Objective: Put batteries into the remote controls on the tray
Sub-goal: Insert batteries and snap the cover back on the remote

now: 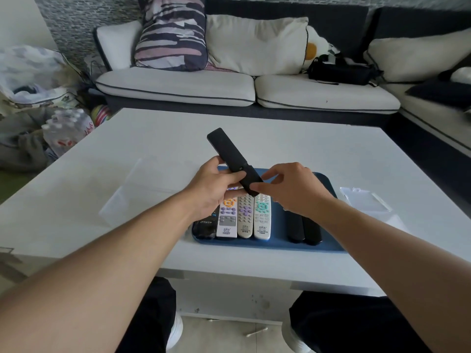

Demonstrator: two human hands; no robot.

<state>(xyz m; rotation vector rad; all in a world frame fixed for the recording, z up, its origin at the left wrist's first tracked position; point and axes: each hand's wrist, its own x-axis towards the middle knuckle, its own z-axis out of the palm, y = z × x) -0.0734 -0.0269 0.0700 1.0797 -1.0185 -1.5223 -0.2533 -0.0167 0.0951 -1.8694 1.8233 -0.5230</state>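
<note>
Bare forearms, no sleeves; black trousers [356, 324]; white shoes [175, 332]

A tray [328, 247] is set on the table [127, 174], near its front edge. On the tray, remote controls are laid side by side: one at the left end [205, 226], then three in a row [227, 220] [245, 217] [262, 217], and, after a gap, two more [295, 229] [311, 230] at the right. Above the tray, one remote control [230, 155] is held by the left hand [214, 189] and the right hand [293, 189]. A clear box [122, 200] is placed left of the tray, a clear lid [364, 198] right of it. Behind the table a sofa [178, 85] is seen, with pillows [254, 44] on it.
</note>
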